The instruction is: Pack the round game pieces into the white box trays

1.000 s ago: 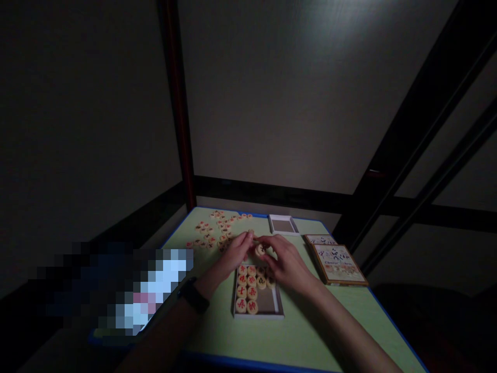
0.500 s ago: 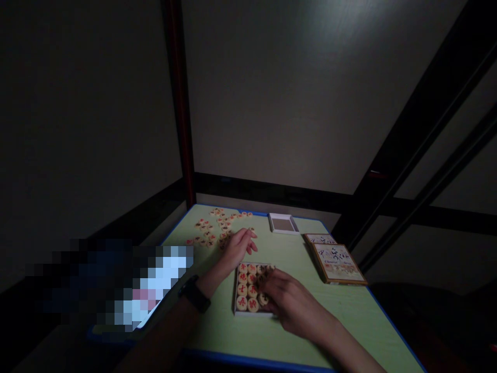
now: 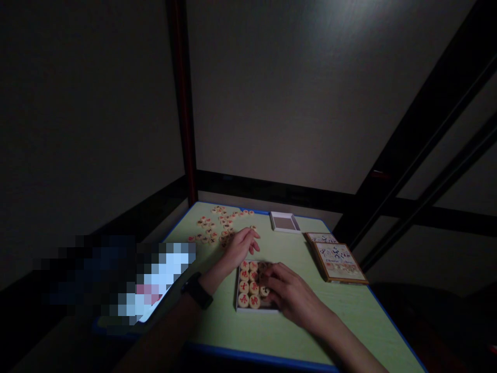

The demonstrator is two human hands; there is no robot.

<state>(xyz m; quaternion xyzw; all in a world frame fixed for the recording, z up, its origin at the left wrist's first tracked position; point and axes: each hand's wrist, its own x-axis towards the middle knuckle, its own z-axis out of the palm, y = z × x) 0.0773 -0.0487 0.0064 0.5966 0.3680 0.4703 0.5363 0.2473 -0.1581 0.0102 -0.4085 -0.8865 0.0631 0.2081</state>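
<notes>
A shallow white box (image 3: 237,298) lies on the table in front of me. Round wooden Chinese chess pieces (image 3: 243,287) with red characters fill its left columns in rows. My right hand (image 3: 289,291) is over the right half of the box, fingers bent down around a Chinese chess piece (image 3: 264,291) with a dark character. That hand covers part of the right columns. My left hand (image 3: 240,246) hovers just beyond the box's far edge, fingers loosely curled and apart, with nothing visible in them. A single piece lies just past its fingertips.
More loose chess pieces (image 3: 209,232) are scattered over the far left of the green table (image 3: 310,321). An open box lid (image 3: 284,221) lies at the back. Two Chinese chess boxes (image 3: 341,261) overlap at the right. A bright, pixelated screen (image 3: 163,280) stands at the left edge.
My right hand has shifted slightly within the right part of the box, its fingers still down among the pieces. The left hand stays nearly where it was. The whole view has tilted a little.
</notes>
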